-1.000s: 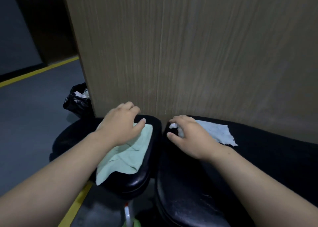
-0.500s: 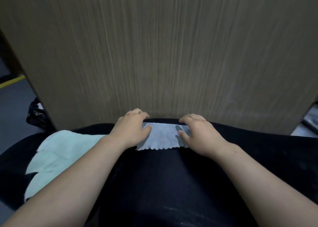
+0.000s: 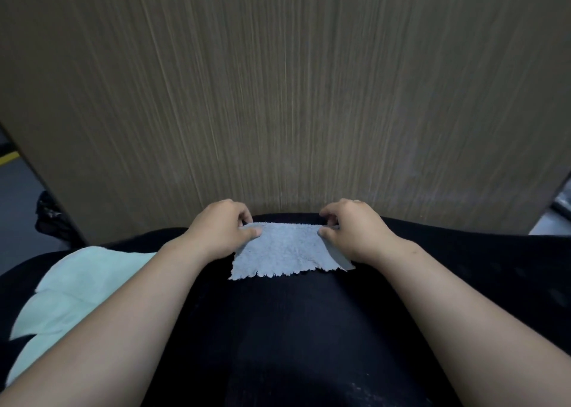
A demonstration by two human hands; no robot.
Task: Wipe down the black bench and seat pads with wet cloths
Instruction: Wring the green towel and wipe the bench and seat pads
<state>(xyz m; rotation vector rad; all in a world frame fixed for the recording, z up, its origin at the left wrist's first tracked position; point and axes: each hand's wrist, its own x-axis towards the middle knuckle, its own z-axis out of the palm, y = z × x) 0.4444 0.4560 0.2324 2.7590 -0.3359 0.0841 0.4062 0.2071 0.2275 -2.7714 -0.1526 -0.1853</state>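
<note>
1. The grey cloth (image 3: 284, 252) lies flat at 12 o'clock on the black desk (image 3: 293, 329), close to the wooden panel (image 3: 278, 97).
2. The left grip (image 3: 221, 232) pinches its 10 o'clock corner; the right grip (image 3: 355, 232) pinches its 2 o'clock corner.
3. A pale green cloth (image 3: 71, 292) lies at 8 o'clock.

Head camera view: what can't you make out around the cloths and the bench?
Grey cloth: far corners hidden by the left hand and right hand pinching them, head view.
Green cloth: partly under the left forearm.
Black bag: mostly behind the wood panel, too dark.
Bench: front cut off by the bottom edge.
</note>
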